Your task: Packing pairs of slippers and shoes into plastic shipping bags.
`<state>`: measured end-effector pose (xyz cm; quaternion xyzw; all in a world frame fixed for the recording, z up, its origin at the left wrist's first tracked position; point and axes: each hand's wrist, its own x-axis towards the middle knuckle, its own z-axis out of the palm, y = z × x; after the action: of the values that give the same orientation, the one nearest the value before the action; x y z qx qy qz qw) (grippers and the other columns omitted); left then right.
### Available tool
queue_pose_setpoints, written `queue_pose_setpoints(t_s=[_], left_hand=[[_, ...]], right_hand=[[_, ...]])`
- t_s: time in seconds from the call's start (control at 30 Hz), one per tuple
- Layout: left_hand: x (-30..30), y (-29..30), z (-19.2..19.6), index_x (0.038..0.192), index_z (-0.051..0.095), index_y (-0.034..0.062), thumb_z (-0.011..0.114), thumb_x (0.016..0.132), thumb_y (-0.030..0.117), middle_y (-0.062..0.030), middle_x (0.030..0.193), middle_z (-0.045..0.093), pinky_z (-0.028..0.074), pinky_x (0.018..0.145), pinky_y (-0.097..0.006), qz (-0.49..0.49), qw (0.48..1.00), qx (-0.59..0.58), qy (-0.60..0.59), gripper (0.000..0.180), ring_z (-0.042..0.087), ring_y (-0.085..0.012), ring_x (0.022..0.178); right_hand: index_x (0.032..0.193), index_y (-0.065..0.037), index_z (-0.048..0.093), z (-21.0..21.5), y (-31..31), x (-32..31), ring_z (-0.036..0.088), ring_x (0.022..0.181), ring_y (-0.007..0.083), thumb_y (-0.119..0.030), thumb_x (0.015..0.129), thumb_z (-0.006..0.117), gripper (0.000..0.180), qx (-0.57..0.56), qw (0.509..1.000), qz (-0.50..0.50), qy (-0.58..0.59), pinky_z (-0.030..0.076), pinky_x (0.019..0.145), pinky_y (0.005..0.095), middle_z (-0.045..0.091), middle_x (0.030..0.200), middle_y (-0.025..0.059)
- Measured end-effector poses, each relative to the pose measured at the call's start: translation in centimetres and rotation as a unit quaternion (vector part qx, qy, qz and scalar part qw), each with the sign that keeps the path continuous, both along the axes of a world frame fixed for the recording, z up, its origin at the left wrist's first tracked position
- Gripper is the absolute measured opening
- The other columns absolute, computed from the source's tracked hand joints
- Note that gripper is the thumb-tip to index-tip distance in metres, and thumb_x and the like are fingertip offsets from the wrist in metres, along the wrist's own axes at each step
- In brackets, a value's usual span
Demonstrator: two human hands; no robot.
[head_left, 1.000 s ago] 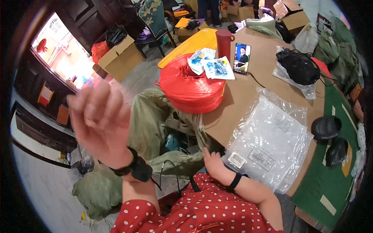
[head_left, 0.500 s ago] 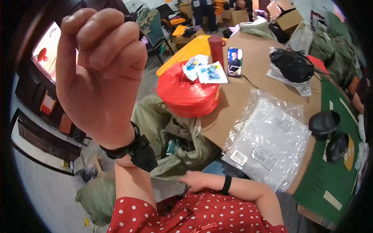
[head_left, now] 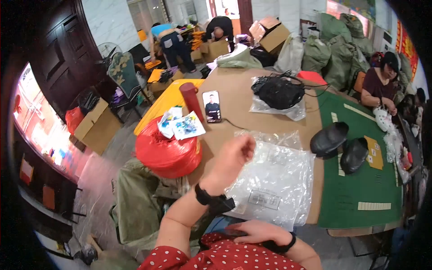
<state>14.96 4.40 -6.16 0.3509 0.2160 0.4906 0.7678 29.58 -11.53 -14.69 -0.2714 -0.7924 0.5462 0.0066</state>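
My left hand [head_left: 231,157] hovers over the left edge of a stack of clear plastic bags [head_left: 279,180] on the brown table [head_left: 238,90]. Its fingers are curled and I see nothing in them. A black watch [head_left: 208,198] sits on that wrist. My right hand [head_left: 249,231] lies flat on my lap below the table edge, fingers apart, a black band [head_left: 279,246] on its wrist. A bulging red plastic bag [head_left: 168,153] with printed cards [head_left: 184,126] on top stands just left of my left hand.
On the table are a phone [head_left: 211,105], a red bottle [head_left: 191,101], a clear bag of black items [head_left: 279,92], two black shoes [head_left: 339,144] and a green mat [head_left: 360,189]. An olive sack [head_left: 139,198] is by my knee. A seated person [head_left: 378,83] works at right.
My left hand came down from in front of the camera to the plastic bags on the table. My right hand stays at my lap. The view tilted up toward the room.
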Motion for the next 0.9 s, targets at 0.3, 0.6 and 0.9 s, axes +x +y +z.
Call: queue_pose_setpoints(t_s=[0.3, 0.6, 0.9], left_hand=[[-1.2, -5.6, -9.7, 0.122, 0.062, 0.0083, 0.062, 0.091, 0.042, -0.0093, 0.124, 0.063, 0.044, 0.098, -0.038, -0.086, 0.793, 0.377, 0.470, 0.046, 0.057, -0.0268, 0.115], [-13.6, -12.9, -13.2, 0.136, 0.056, 0.0202, 0.072, 0.075, 0.061, -0.0177, 0.151, 0.040, 0.024, 0.113, -0.061, -0.072, 0.610, 0.337, 0.713, 0.075, 0.028, -0.0499, 0.139], [-15.3, -19.9, -16.0, 0.139, 0.053, 0.0204, 0.072, 0.074, 0.064, -0.0170, 0.155, 0.032, 0.017, 0.114, -0.062, -0.009, 0.615, 0.292, 0.733, 0.080, 0.022, -0.0493, 0.141]], right_hand=[[0.125, -0.002, 0.062, 5.8, -3.2, 11.9, 0.064, 0.099, 0.0134, -0.014, 0.088, 0.069, 0.040, -0.042, 0.917, -0.397, 0.016, 0.052, 0.077, 0.0286, 0.069, 0.114, 0.0093], [0.109, -0.005, 0.063, 0.8, 13.9, 17.6, 0.060, 0.106, 0.0301, -0.012, 0.082, 0.072, 0.030, 0.371, 0.802, -0.468, 0.011, 0.048, 0.089, 0.0382, 0.063, 0.112, 0.0116], [0.120, -0.005, 0.060, -5.9, 22.9, 22.3, 0.051, 0.120, 0.0382, -0.020, 0.082, 0.071, 0.042, 0.373, 0.728, -0.552, -0.162, 0.042, 0.101, 0.0469, 0.058, 0.126, 0.0185]])
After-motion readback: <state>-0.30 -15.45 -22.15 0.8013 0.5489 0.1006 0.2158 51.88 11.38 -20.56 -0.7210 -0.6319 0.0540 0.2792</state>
